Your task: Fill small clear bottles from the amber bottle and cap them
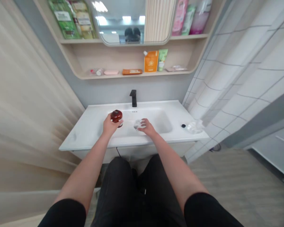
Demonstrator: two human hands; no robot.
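My left hand [110,126] is wrapped round a dark red-brown, glossy bottle [116,115] with a rounded top, held over the left part of the white sink [164,121]. Part of the bottle is covered by my fingers. A crumpled white tissue [137,124] is pinched in the fingers of my right hand [147,126], above the middle of the basin. The two hands are apart, with the black faucet [133,98] behind and between them.
On the counter's right lie a small black round piece [183,125] and a crumpled clear plastic bag [195,126]. Above hangs a mirror cabinet [132,75] with several bottles, an orange pouch [151,61] and a green tube [162,60]. A curtain [26,94] hangs at left, a tiled wall [239,69] at right.
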